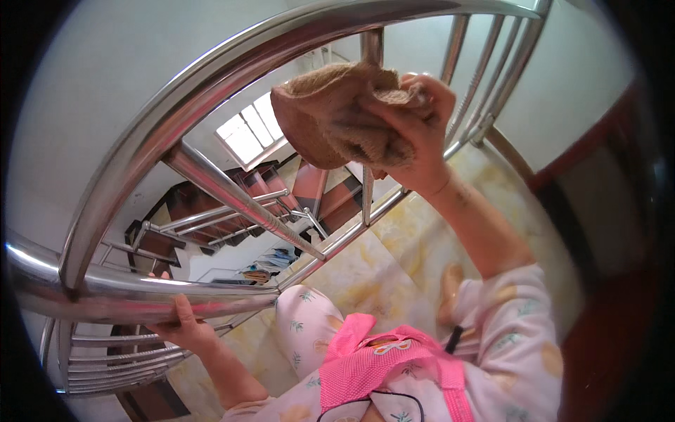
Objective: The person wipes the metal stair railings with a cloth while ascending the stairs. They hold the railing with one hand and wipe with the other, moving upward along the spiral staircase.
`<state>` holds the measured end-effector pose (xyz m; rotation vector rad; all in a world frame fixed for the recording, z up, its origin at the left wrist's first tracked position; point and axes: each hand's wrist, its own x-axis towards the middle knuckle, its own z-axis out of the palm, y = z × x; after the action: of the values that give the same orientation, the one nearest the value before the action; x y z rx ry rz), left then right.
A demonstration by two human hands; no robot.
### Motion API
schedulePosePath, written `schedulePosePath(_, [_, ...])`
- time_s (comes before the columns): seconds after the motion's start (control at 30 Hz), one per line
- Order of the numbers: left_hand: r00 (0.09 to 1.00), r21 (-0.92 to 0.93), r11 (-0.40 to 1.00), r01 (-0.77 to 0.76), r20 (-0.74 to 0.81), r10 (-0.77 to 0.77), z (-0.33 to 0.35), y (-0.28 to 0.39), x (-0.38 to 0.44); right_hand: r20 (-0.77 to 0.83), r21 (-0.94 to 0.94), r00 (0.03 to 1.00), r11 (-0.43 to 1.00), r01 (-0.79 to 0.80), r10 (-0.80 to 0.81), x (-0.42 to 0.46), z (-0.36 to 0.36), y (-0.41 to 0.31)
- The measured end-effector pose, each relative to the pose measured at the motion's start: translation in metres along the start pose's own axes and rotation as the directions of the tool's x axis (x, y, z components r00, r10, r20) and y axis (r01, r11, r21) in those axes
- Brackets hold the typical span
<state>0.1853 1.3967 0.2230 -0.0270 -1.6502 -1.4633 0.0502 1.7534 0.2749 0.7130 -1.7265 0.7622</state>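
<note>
A bunched brown cloth (343,113) is gripped in my right hand (422,126), raised in front of an upright metal bar of the railing. My left hand (187,322) is wrapped around a thick, shiny metal post or rail (232,303) at the lower left, its thumb on the near side and fingertips showing beyond. The curved metal handrail (179,105) arches across the upper left. A slanting metal baluster (237,198) runs between the handrail and the lower rail. The cloth hides part of the bars behind it and some of my right fingers.
Beyond the railing, a staircase (311,184) with reddish-brown steps descends past a bright window (250,132). Folded fabrics (274,261) lie below. Thinner horizontal bars (121,361) are at the lower left. Yellow-and-white floor tiles (390,248) lie underfoot, with a dark red surface (606,327) at right.
</note>
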Motion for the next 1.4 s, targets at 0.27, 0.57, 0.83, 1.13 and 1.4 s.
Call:
schedulePosePath(0.27, [0.578, 0.574, 0.341, -0.745, 0.299, 0.76, 0.042, 0.017, -0.056, 0.263, 0.318, 0.948, 0.912, -0.259, 0.177, -0.129, 0.02, 0.019])
schedulePosePath(0.57, [0.812, -0.014, 0.897, -0.442, 0.418, 0.406, 0.245, 0.046, -0.046, 0.851, 0.503, 0.487, -0.032, -0.864, 0.197, -0.244, 0.032, 0.052])
schedulePosePath(0.83, [0.901, -0.047, 0.931, -0.362, 0.237, 0.362, 0.291, 0.073, -0.008, -0.023, 0.747, 0.99, 0.66, -0.075, 0.137, -0.045, 0.011, 0.034])
schedulePosePath(1.13, [0.859, -0.348, 0.909, 0.232, 0.512, -0.023, 0.314, 0.07, -0.027, 0.4, 0.671, 0.912, 0.651, -0.356, 0.086, -0.187, 0.01, 0.071])
schedulePosePath(1.4, [0.93, -0.416, 0.881, 0.226, 0.362, -0.068, 0.332, 0.053, -0.047, 0.218, 0.26, 0.973, 0.966, 0.013, -0.072, -0.111, -0.114, 0.123])
